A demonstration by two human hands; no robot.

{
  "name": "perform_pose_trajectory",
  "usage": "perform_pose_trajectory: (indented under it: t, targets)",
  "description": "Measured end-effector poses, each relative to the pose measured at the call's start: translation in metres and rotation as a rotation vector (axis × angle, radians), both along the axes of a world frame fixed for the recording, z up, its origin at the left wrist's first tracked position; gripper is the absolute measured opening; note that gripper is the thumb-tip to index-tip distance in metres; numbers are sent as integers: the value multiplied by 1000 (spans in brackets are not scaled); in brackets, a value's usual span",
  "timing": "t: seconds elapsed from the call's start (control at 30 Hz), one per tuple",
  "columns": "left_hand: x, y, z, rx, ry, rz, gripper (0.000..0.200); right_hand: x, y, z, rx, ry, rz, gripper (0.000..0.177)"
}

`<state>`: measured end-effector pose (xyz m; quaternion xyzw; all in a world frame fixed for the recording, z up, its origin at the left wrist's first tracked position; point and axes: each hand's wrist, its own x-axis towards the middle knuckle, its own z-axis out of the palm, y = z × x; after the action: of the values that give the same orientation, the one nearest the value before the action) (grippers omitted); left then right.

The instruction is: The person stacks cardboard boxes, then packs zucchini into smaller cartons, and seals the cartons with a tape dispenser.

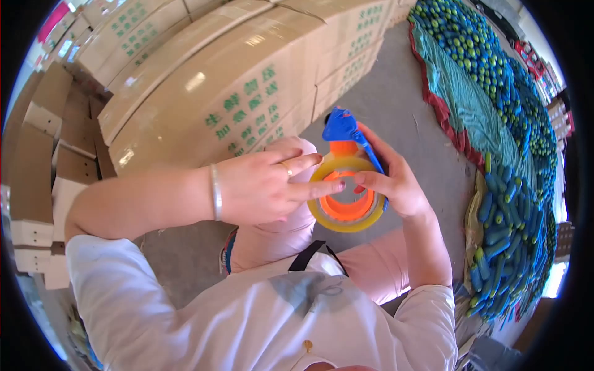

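Observation:
A tape dispenser (341,128) with a blue head and frame and an orange hub carries a wide roll of yellowish clear tape (334,226). My right hand (396,182) grips it from the right, its fingers behind the blue frame and its thumb by the roll's inner ring. From the left comes my left hand (272,182), back of the hand up and fingers apart. One of its fingers reaches across the roll to the orange hub, and another ends near the roll's upper left edge. A ring sits on that hand and a bangle on the wrist.
Large taped cardboard cartons (247,93) with green printing stand close in front and to the left. More cartons (37,185) are stacked at far left. On the right, a long heap of green vegetables in blue netting (501,229) lies beside a teal cloth (458,86) on the concrete floor (396,99).

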<state>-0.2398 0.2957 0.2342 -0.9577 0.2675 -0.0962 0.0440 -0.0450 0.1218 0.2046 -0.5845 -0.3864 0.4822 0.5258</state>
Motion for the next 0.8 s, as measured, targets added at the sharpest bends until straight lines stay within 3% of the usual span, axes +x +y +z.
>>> perform_pose_trajectory:
  t: [0.03,0.1,0.17,0.23,0.3,0.37,0.43,0.8]
  targets:
    - [-1,-2,-6,-14,23,-22,57,5,-10,-9,-14,23,-22,79]
    - [-14,3,-18,-302,-44,-7,39,18,-30,-24,191,151,-286,78]
    - [-42,8,-58,-509,-12,284,26,45,-55,-40,198,160,-387,75]
    - [-75,17,-133,-818,0,717,20,67,-79,-53,171,180,-581,64]
    - [-115,23,-217,-1160,432,1391,31,81,-99,-72,179,193,-707,60]
    - [-159,11,-287,-635,681,1471,49,91,-113,-86,192,203,-828,55]
    - [-147,-7,-277,-951,1119,1384,61,95,-126,-90,124,156,-948,53]
    - [-112,-31,-300,-928,1285,1595,57,144,-150,-137,-58,298,-1063,59]
